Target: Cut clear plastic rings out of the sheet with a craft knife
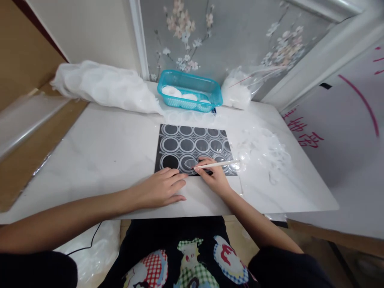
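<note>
One white table (108, 148), patterned sheet (192, 138), floral wall (237, 36)

Room light: cool, even and fairly bright to my eye, whitening the marble-look tabletop (99, 136).
Clear plastic scraps (267, 154): at 3 o'clock, peppered with glints, their outlines melting into the white.
Ring-patterned black sheet (194, 145): at the center, crisp contrast, small highlights toward its 3 o'clock side.
Left hand (166, 187): soft, faint shadow beneath it.
White pen-shaped tool (222, 163): its tip too small and soft to make out.
Clear film (27, 124): at 9 o'clock, a long pale streak of glare.
Dark sleeves (39, 269): near 8 and 4 o'clock, sunk to near-black.
Whiteboard (345, 168): at 3 o'clock, grayish, stretched and slanted by the wide lens.
Cornice (330, 10): at 1 o'clock, skewed, slightly blurred.
</note>
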A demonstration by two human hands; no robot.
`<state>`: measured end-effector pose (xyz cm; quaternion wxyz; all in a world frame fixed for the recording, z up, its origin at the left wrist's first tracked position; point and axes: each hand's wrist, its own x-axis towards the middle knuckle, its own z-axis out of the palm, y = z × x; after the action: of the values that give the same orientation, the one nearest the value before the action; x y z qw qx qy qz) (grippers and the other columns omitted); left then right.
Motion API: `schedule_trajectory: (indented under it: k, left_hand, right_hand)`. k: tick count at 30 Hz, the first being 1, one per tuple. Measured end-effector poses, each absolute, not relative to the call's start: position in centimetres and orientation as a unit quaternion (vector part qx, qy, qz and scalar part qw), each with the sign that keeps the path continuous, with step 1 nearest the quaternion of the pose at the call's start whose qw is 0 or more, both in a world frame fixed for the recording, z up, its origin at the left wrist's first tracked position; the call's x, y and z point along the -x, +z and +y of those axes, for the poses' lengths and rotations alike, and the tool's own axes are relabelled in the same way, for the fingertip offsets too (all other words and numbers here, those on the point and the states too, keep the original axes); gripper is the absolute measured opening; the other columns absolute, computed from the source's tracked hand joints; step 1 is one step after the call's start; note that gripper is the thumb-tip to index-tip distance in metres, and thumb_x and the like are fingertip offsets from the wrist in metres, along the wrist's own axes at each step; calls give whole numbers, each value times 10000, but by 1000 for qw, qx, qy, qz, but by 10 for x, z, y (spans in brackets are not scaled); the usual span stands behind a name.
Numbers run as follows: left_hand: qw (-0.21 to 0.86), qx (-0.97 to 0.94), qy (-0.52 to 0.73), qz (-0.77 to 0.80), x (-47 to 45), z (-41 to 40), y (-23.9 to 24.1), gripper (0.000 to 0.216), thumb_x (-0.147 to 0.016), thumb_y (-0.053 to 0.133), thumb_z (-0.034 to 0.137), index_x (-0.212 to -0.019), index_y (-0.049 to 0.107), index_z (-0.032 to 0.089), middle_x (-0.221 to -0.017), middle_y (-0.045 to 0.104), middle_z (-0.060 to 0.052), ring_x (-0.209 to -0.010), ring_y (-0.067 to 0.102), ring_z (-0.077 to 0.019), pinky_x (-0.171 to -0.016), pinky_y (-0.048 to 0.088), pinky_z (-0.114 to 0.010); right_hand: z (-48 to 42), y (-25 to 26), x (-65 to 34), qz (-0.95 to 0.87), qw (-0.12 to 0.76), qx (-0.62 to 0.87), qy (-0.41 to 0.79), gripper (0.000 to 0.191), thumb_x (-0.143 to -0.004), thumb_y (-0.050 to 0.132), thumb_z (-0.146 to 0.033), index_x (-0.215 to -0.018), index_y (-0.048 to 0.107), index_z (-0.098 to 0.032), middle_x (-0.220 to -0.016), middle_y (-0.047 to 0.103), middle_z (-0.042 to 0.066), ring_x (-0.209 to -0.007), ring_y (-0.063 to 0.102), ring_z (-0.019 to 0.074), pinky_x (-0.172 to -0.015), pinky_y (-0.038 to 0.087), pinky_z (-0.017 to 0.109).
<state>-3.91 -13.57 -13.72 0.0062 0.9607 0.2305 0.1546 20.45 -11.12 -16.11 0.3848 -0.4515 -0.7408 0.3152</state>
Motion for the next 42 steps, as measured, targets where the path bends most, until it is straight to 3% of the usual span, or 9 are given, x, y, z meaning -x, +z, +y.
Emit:
schedule_trajectory:
  k: [14, 17, 22, 25, 28, 31, 33, 37, 42]
  left_hand:
    - [31, -961, 118, 249, 37, -133, -141, 465, -1007, 476, 516, -1140, 654, 108, -1336, 649, -148, -1054, 581, -296, -882, 437, -416]
    - [62, -955, 120, 264, 37, -133, -141, 482, -984, 508, 545, -1153, 655, 118, -1346, 645, -140, -1066, 573, -298, -893, 437, -419]
    - [124, -938, 137, 293, 34, -134, -137, 532, -895, 608, 606, -1101, 663, 119, -1305, 659, -157, -1082, 564, -309, -912, 449, -435]
    - [146, -934, 134, 296, 34, -133, -135, 518, -843, 666, 608, -1040, 668, 129, -1312, 657, -156, -1073, 570, -307, -919, 456, -434]
    - [158, -932, 138, 296, 36, -131, -135, 485, -817, 706, 594, -985, 664, 141, -1344, 648, -137, -1077, 571, -299, -931, 458, -428]
    - [156, -931, 145, 296, 40, -129, -135, 414, -848, 703, 544, -970, 663, 151, -1326, 665, -112, -1075, 571, -279, -925, 460, -402]
    - [138, -935, 154, 289, 42, -129, -134, 368, -904, 659, 499, -1028, 667, 152, -1301, 679, -105, -1052, 576, -262, -911, 459, -388]
    - [73, -949, 159, 261, 32, -129, -131, 314, -990, 557, 422, -1096, 667, 147, -1263, 694, -105, -1021, 584, -255, -868, 446, -380]
    - [5, -967, 123, 224, -4, -123, -130, 422, -976, 563, 487, -1133, 663, 108, -1288, 680, -131, -997, 591, -279, -830, 439, -391]
  right_hand:
    - [-109, -160, -204, -772, 338, 457, 284, 118, -933, 632, -322, -906, 732, -266, -890, 782, 42, -1147, 652, 309, -1015, 468, 523]
    - [-114, -162, -204, -794, 320, 452, 250, 140, -959, 595, -311, -953, 727, -264, -966, 791, 54, -1240, 611, 312, -1034, 472, 534]
    - [-129, -166, -199, -873, 289, 373, 120, 172, -978, 538, -204, -968, 689, -284, -1147, 773, 32, -1392, 498, 293, -1189, 308, 601]
    - [-110, -156, -203, -884, 269, 372, 87, 182, -950, 564, -178, -939, 677, -321, -1078, 783, -2, -1320, 554, 277, -1219, 217, 635]
    - [-67, -133, -220, -798, 386, 461, 43, 178, -956, 538, -237, -891, 690, -306, -905, 758, 6, -1157, 632, 286, -1172, 264, 664]
    - [-46, -116, -239, -650, 529, 546, -23, 245, -984, 477, -323, -926, 702, -245, -947, 721, 59, -1045, 645, 282, -1054, 415, 600]
    - [-58, -118, -246, -685, 499, 531, 0, 218, -963, 515, -328, -915, 714, -251, -954, 730, 68, -1080, 631, 299, -1044, 417, 594]
    - [-109, -146, -249, -766, 385, 486, 167, 152, -934, 592, -322, -886, 732, -287, -880, 769, 42, -1103, 647, 306, -997, 488, 547]
    - [-125, -165, -250, -705, 413, 500, 287, 158, -916, 634, -372, -863, 749, -277, -865, 778, 38, -1107, 673, 295, -958, 551, 475]
